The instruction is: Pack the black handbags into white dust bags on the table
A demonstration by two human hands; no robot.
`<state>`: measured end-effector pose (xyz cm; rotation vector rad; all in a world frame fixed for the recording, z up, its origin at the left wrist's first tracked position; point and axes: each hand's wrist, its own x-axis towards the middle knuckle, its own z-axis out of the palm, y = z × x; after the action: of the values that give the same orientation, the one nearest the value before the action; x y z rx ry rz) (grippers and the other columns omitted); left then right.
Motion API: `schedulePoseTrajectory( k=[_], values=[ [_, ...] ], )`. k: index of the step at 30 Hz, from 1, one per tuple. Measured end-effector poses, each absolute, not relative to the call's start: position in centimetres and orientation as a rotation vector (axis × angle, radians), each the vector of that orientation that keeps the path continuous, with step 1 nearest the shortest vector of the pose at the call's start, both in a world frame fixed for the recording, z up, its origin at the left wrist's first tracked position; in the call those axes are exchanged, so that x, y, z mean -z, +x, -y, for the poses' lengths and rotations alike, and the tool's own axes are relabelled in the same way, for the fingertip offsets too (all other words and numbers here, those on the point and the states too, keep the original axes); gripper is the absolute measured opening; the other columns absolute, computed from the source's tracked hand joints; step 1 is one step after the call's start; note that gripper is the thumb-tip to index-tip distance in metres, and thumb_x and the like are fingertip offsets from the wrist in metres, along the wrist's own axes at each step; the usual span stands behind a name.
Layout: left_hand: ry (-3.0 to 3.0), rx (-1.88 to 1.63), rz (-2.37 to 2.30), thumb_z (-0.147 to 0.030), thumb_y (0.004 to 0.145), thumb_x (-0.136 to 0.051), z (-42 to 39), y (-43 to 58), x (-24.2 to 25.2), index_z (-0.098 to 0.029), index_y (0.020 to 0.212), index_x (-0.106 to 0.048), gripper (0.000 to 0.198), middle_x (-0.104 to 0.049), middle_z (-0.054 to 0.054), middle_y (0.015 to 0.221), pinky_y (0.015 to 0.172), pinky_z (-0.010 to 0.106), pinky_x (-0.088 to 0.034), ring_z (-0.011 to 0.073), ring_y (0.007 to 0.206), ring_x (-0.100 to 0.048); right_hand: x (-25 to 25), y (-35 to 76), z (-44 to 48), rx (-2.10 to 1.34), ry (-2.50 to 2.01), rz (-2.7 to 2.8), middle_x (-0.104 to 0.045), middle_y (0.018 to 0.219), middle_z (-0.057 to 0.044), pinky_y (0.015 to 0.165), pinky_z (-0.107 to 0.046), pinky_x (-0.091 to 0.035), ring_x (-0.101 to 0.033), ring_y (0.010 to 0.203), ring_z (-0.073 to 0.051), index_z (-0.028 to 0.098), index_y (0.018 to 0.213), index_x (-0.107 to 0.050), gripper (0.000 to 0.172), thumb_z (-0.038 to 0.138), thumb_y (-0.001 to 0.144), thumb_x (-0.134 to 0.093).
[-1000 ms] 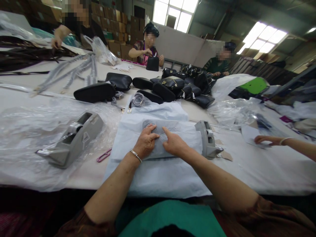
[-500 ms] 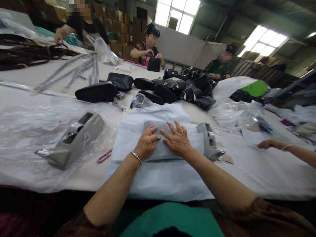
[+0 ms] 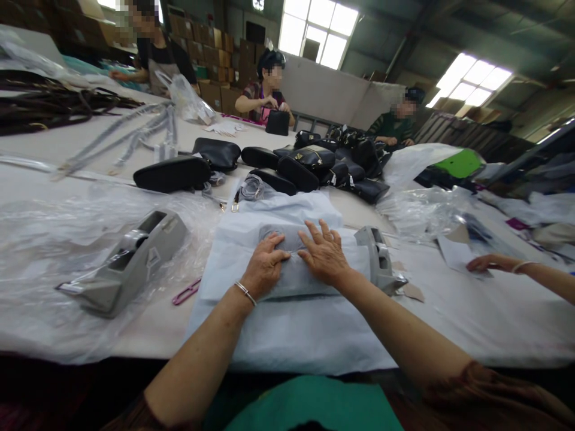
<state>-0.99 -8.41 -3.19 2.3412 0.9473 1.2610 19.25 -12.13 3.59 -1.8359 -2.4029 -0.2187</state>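
Observation:
My left hand (image 3: 264,268) lies on a flat bundle wrapped in thin white sheet (image 3: 287,287), its thumb and fingers stretched out. Beside it my right hand (image 3: 326,256) rests on the same bundle with fingers spread. Something grey and rounded shows through the wrapping under the fingertips; its kind cannot be made out. Just right of the bundle stands a grey tape dispenser (image 3: 376,257). A coiled grey strap (image 3: 251,188) with a gold-coloured buckle lies beyond the sheet's far edge. A small pink tool, perhaps thread snips (image 3: 186,291), is left of the sheet.
Another tape dispenser (image 3: 130,260) stands on clear plastic bags (image 3: 36,239) at the left. Several black bags (image 3: 303,170) are heaped across the table. From the right reaches a co-worker's hand (image 3: 483,263) on white paper. Other people work at the far side.
The view has tilted slightly. My hands stay on the bundle, with the fingers shifted very little. At far left, a co-worker's hand has moved away from the dark straps.

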Motion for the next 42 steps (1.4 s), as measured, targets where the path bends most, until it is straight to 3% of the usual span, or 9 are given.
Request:
schedulePoseTrajectory(
  k=[6,10,16,21,24,28,31,36,42],
  values=[
    [2.369,-1.277,-0.929,-0.008,0.090,-0.047,8.4,-1.6,2.9,-0.023,0.104,-0.077,0.037,-0.061,0.009,0.142,0.115,0.056,-0.046,0.0275,0.140,-0.050,-3.0,18.0,14.0,-0.032,-1.676,2.556,-0.034,0.165,-0.010,0.121,-0.060,-0.015,-0.019,0.155,-0.035,0.024,0.158,-0.037,0.066,0.056,0.101,-0.043],
    [2.377,-1.303,-1.005,-0.025,0.095,-0.048,6.4,-2.2,4.8,-0.023,0.117,-0.073,0.033,-0.061,0.008,0.144,0.113,0.052,-0.050,0.0285,0.137,-0.055,-3.0,18.0,13.8,-0.119,-1.632,2.525,-0.031,0.166,-0.006,0.122,-0.063,-0.018,-0.019,0.156,-0.032,0.027,0.161,-0.027,0.069,0.061,0.102,-0.036],
    [2.386,-1.375,-1.191,-0.039,0.099,-0.043,3.8,-3.5,6.9,-0.036,0.139,-0.058,0.043,-0.050,0.004,0.155,0.105,0.057,-0.055,0.0317,0.136,-0.055,-3.9,18.2,14.3,-0.180,-1.571,2.469,-0.031,0.167,-0.002,0.122,-0.066,-0.018,-0.018,0.156,-0.033,0.030,0.162,-0.025,0.067,0.055,0.101,-0.041],
    [2.462,-1.438,-1.304,-0.041,0.097,-0.040,3.0,-4.9,5.7,-0.031,0.128,-0.064,0.040,-0.067,0.015,0.134,0.094,0.063,-0.056,0.0397,0.121,-0.066,-3.1,18.7,14.1,-0.269,-1.525,2.384,-0.031,0.166,0.003,0.125,-0.059,-0.017,-0.022,0.155,-0.035,0.038,0.161,-0.028,0.070,0.051,0.097,-0.051],
    [2.520,-1.491,-1.368,-0.041,0.096,-0.040,4.3,-4.5,3.1,-0.031,0.121,-0.066,0.038,-0.068,0.018,0.130,0.088,0.068,-0.054,0.0435,0.111,-0.069,-2.2,18.8,13.4,-0.245,-1.497,2.356,-0.034,0.164,0.002,0.124,-0.056,-0.021,-0.027,0.152,-0.038,0.037,0.159,-0.033,0.072,0.055,0.094,-0.056],
    [2.562,-1.404,-1.178,-0.036,0.097,-0.046,10.2,-1.3,-0.9,-0.032,0.125,-0.065,0.034,-0.067,0.014,0.134,0.099,0.058,-0.056,0.0349,0.122,-0.065,-0.5,18.7,13.4,-0.177,-1.485,2.362,-0.039,0.162,-0.001,0.121,-0.061,-0.024,-0.031,0.151,-0.039,0.036,0.156,-0.040,0.066,0.055,0.094,-0.054],
    [2.597,-1.098,-0.922,-0.035,0.097,-0.053,13.5,2.3,-2.0,-0.026,0.134,-0.062,0.040,-0.059,0.010,0.146,0.113,0.046,-0.050,0.0283,0.135,-0.056,1.2,18.9,13.2,-0.123,-1.506,2.390,-0.045,0.158,-0.007,0.120,-0.064,-0.023,-0.035,0.149,-0.036,0.032,0.152,-0.048,0.056,0.037,0.096,-0.052],
    [2.604,-1.010,-1.128,-0.040,0.100,-0.047,13.9,4.3,0.1,-0.014,0.146,-0.053,0.053,-0.051,0.016,0.153,0.122,0.051,-0.038,0.0300,0.145,-0.045,3.5,19.4,12.3,0.004,-1.432,2.443,-0.047,0.157,-0.010,0.118,-0.063,-0.027,-0.042,0.144,-0.034,0.027,0.153,-0.047,0.063,0.025,0.090,-0.049],
    [2.710,-0.920,-1.194,-0.041,0.104,-0.038,13.4,4.2,1.6,-0.012,0.155,-0.039,0.059,-0.044,0.016,0.159,0.122,0.048,-0.038,0.0263,0.150,-0.036,2.2,22.7,11.7,-0.029,-1.461,2.418,-0.038,0.162,-0.012,0.118,-0.056,-0.031,-0.031,0.151,-0.031,0.020,0.157,-0.040,0.062,0.034,0.097,-0.042]
  ],
)
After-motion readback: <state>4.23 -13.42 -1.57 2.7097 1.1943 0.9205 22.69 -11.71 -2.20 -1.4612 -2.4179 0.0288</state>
